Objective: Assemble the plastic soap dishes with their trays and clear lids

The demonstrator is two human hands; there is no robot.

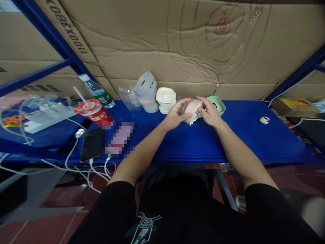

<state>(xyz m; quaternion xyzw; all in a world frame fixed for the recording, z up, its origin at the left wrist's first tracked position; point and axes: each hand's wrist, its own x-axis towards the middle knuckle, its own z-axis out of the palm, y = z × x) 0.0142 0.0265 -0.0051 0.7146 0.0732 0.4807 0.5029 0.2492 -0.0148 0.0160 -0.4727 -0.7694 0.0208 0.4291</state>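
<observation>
My left hand (175,117) and my right hand (210,112) are closed around a tilted stack of small plastic bowls (193,107), pink and cream with a clear part on the left side. Both thumbs press on the near side of it, above the table. Left of my hands stands a stack of cream square bowls (166,96). Behind my right hand is a green bowl (220,104) with something dark in it, partly hidden. Farther left, a grey plastic bag (147,85) with slits sits over stacked bowls, beside clear plastic lids (130,99).
The blue table (193,145) backs onto a cardboard wall (137,37). On the left are a water bottle (98,91), a red cup with a straw (95,112), a power strip (45,120), two phones and white cables. A white earbud case (264,120) lies at right.
</observation>
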